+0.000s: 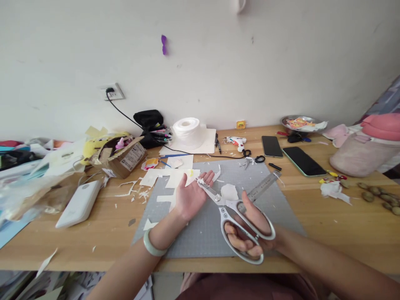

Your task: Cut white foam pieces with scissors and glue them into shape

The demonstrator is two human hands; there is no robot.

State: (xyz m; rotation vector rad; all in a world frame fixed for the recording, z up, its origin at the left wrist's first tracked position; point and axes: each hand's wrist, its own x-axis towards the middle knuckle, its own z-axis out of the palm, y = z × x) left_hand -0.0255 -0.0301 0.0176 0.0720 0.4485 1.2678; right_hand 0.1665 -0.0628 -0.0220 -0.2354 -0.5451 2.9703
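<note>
Right hand (250, 233) is curled in a firm grip; the left hand (194, 193) lies palm up, fingers stretched out. Beneath both, a broad tabletop of light brown wood (118, 246) bears a flat, grey, rectangular cutting mat (200, 241). Above the mat are the large silver metal scissors with rounded loop handles (219, 200), clamped in the right hand, their blades pointing at the left fingers. Behind the right hand, a straight, flat metal ruler (264, 186) lies slantwise. Between scissors and ruler sits a thin, ragged white piece (229, 191). Smallest are the crumpled white scraps (201, 181) at the blade tips, by the left fingers; whether they touch skin, I cannot tell.
</note>
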